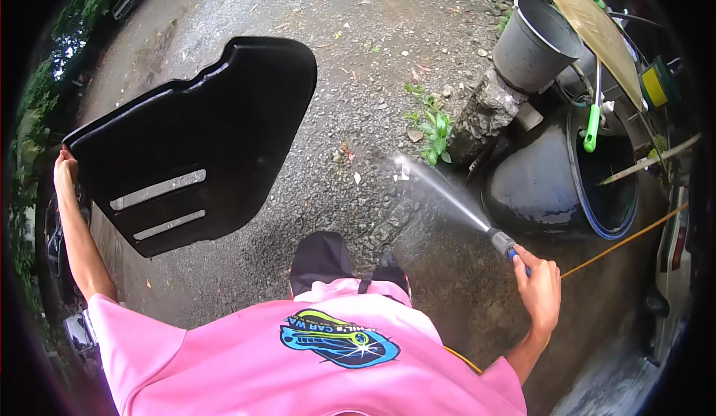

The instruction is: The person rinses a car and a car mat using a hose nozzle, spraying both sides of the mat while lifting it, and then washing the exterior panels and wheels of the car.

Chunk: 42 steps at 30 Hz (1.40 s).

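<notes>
The left hand [67,166] pinches the left corner of 1 black molded panel [201,133], fingers curled over its edge; the right hand [538,285] is wrapped around 1 spray nozzle [504,243]. The panel is held up over the ground on the person's left, its broad face toward the head camera, with 2 long slots near its lower left end. From the nozzle, out to the right, 1 white jet of water [455,196] shoots forward and leftward, apart from the panel. 1 orange-yellow hose [626,238] runs behind the right hand.

Beyond the nozzle are 1 large dark tub [533,177] with a blue rim, 1 bright green handle [592,129] at its mouth, and 1 gray bucket [522,47] above 1 rough concrete block [488,106]. 1 leafy plant [438,134] grows beside the block.

The surface is gray gravel [358,58], darker and wet-looking near the tub. It is outdoors: trees [33,133] line the left edge, and 1 pale car [671,267] shows partly at the right.
</notes>
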Available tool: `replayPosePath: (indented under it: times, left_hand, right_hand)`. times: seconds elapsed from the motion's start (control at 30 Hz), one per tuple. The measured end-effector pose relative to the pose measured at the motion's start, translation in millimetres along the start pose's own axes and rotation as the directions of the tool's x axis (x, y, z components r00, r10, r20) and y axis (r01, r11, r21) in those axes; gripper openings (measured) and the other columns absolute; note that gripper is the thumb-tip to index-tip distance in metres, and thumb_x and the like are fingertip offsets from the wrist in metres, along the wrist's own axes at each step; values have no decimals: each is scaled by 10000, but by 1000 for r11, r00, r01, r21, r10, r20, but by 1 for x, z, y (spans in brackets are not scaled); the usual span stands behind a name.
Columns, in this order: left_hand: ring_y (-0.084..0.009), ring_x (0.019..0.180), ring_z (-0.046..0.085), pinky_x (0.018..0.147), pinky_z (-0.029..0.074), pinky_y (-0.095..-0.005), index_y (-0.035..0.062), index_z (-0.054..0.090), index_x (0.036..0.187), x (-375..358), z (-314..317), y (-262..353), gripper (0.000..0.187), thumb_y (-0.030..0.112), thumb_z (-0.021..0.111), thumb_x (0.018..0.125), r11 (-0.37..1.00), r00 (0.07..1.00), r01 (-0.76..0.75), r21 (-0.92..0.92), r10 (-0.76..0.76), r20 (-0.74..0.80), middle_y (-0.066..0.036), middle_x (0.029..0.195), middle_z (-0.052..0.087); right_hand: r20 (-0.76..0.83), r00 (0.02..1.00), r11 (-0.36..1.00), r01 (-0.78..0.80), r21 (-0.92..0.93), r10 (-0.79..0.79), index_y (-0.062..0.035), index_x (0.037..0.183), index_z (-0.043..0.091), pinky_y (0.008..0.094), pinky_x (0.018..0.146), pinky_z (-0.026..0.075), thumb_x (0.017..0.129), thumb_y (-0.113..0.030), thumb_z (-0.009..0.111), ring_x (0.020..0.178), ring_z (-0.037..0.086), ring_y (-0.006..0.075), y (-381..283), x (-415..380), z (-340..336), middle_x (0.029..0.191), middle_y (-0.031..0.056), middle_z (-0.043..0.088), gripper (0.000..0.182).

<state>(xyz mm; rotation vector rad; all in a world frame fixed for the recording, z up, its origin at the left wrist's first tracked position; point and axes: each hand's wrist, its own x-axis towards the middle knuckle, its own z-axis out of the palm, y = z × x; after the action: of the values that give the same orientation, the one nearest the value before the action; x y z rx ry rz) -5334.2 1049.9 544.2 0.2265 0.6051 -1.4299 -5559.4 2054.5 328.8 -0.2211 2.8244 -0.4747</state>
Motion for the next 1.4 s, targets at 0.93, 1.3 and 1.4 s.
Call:
replayPosePath:
  times: [0.93, 1.3, 1.4]
  left_hand:
    - [-227, 555, 627, 445, 565, -243, -124, 608, 726, 295, -226, -1101, 59, -73, 626, 749, 309, 839, 399, 864, -504, -207, -197, 684, 618]
    - [-205, 564, 633, 461, 561, -232, -94, 620, 721, 367, -200, -1447, 52, -66, 663, 716, 245, 811, 410, 878, -539, -228, -177, 673, 627]
    - [-204, 564, 627, 446, 555, -233, -133, 559, 988, 380, -197, -1542, 330, -83, 680, 685, 275, 786, 331, 903, -609, -103, -223, 806, 628]
  right_hand:
    - [-147, 449, 470, -800, 374, 881, 21, 1037, 609, 341, 741, 469, 776, -43, 604, 849, 643, 294, -343, 352, 214, 923, 248, 620, 269]
    - [-84, 314, 325, -919, 222, 946, 34, 985, 618, 394, 639, 453, 853, -301, 544, 677, 605, 286, -485, 584, 165, 780, 253, 617, 368]
    - [-206, 213, 279, -880, 384, 955, 61, 947, 636, 361, 723, 463, 759, -43, 615, 778, 634, 290, -499, 645, 212, 826, 231, 640, 215]
